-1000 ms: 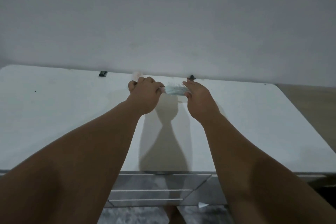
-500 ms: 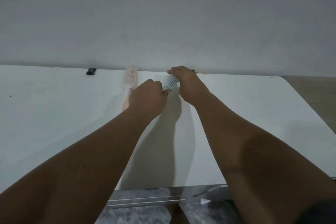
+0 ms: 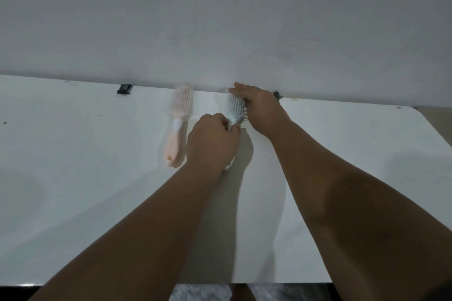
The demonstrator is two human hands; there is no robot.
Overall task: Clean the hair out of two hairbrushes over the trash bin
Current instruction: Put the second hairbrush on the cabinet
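Observation:
A pink hairbrush (image 3: 178,127) lies flat on the white table (image 3: 73,166) near the back wall, head toward the wall, untouched. Just right of it is a pale blue-white hairbrush (image 3: 235,110), bristles up. My left hand (image 3: 212,144) is closed around its handle, whose end sticks out below the fist. My right hand (image 3: 261,110) rests on the right side of its head, fingers stretched along the bristles toward the wall. No trash bin is in view.
A white wall rises directly behind the table. A small black clip (image 3: 124,88) sits at the table's back edge on the left, another dark piece (image 3: 276,94) behind my right hand. The table's right corner (image 3: 415,110) and front edge show floor beyond.
The blue-white brush has come down toward the table beside the pink brush. Both hands moved forward with it, and the view shifted so the pink brush shows fully.

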